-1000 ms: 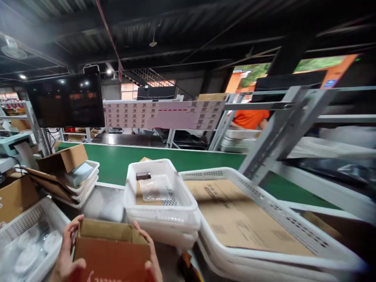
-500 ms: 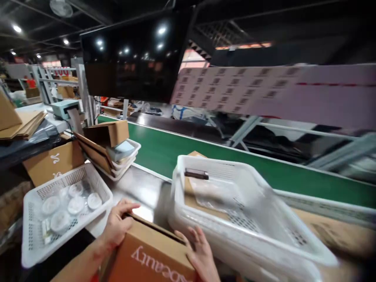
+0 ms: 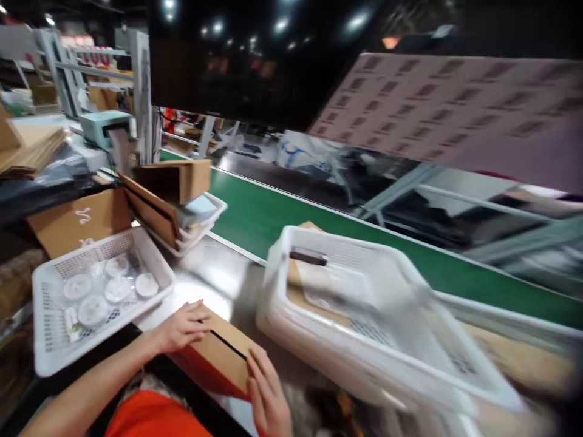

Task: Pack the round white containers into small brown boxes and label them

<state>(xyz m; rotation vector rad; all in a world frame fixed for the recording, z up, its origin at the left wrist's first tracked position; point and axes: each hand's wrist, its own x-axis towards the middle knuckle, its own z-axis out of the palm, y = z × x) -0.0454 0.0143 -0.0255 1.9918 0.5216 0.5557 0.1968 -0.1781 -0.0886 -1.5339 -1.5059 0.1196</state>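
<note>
A brown cardboard box (image 3: 228, 349) is held between my two hands in front of my body, its narrow side with a dark slit facing up. The fingers of my left hand (image 3: 184, 328) lie over its left end. At the right end, my right hand (image 3: 268, 388) grips the edge and side. To the left, a white perforated basket (image 3: 45, 321) holds several round, pale lidded containers (image 3: 117, 290) in clear wrap. A stack of white baskets (image 3: 277, 297) stands right of the box, with a dark narrow item (image 3: 308, 256) and a clear packet inside the top one.
A green conveyor belt (image 3: 255, 212) runs behind the metal table (image 3: 214, 261). An open carton (image 3: 195, 179) rests on smaller baskets at the back left. Beyond stand a teal device (image 3: 102, 124) and a large dark screen (image 3: 255, 67).
The box has tilted so that its printed face has turned down out of sight. My left hand has flattened over its end, and my right hand has moved left. The view has shifted downward.
</note>
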